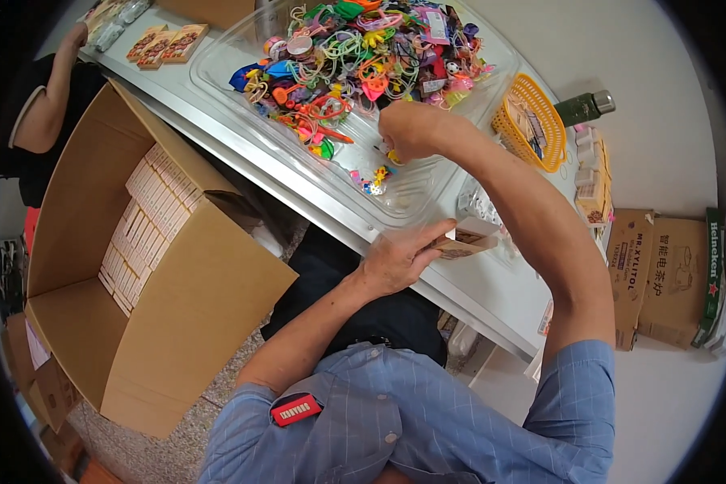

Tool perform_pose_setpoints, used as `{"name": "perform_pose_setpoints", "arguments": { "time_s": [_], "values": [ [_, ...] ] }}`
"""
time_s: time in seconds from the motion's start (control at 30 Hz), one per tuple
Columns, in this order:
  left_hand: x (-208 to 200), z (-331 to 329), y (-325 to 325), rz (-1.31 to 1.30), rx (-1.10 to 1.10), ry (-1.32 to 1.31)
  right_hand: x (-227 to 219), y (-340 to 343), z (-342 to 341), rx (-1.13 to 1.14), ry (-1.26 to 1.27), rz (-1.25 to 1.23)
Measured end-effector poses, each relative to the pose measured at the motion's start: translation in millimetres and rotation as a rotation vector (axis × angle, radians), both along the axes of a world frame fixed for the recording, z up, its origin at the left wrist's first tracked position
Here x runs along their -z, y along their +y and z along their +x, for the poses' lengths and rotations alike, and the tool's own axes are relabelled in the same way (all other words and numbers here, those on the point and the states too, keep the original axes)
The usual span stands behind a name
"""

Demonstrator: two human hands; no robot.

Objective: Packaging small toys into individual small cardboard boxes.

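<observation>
My left hand [397, 260] grips a small cardboard box [465, 242] just off the table's front edge. One end of that box appears to stand open. Over the near right part of a big clear plastic tub [331, 184], my right hand [415, 133] is closed, its fingertips turned down. Something small and yellow shows by those fingers, but I cannot make out what they hold. A heap of colourful small toys [371, 64] fills the tub's far part. Several loose little toys [373, 182] lie on its bottom, near my right hand.
A large open carton [194, 315] packed with rows of small boxes [149, 218] stands at left. On the table are a yellow basket [532, 157], a dark green bottle [582, 108], stacked boxes [594, 181] and flat packs [165, 46]. Another person's arm [52, 93] is at far left.
</observation>
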State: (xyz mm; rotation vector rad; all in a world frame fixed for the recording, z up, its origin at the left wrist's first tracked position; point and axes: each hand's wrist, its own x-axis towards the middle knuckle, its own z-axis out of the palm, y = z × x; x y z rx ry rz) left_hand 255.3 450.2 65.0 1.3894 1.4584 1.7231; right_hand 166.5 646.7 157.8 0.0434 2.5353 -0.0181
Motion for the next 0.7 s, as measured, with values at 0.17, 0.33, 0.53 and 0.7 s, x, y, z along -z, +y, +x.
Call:
{"name": "perform_pose_setpoints", "arguments": {
  "time_s": [0.17,0.33,0.53,0.7],
  "values": [
    [0.5,-1.9,-3.0,-0.029,0.008,-0.001,2.0,-1.8,-2.2,-0.063,0.018,-0.016],
    [0.6,-1.9,0.7,0.03,-0.011,0.058,2.0,1.2,4.6,-0.115,0.027,0.022],
    [-3.1,-3.8,-3.5,-0.051,0.025,-0.002,-66.9,3.2,47.4,0.035,0.441,-0.36],
    [0.1,-2.8,-3.7,-0.091,0.017,-0.006,-108.7,-8.3,171.4,0.389,0.665,-0.476]
  ]
}}
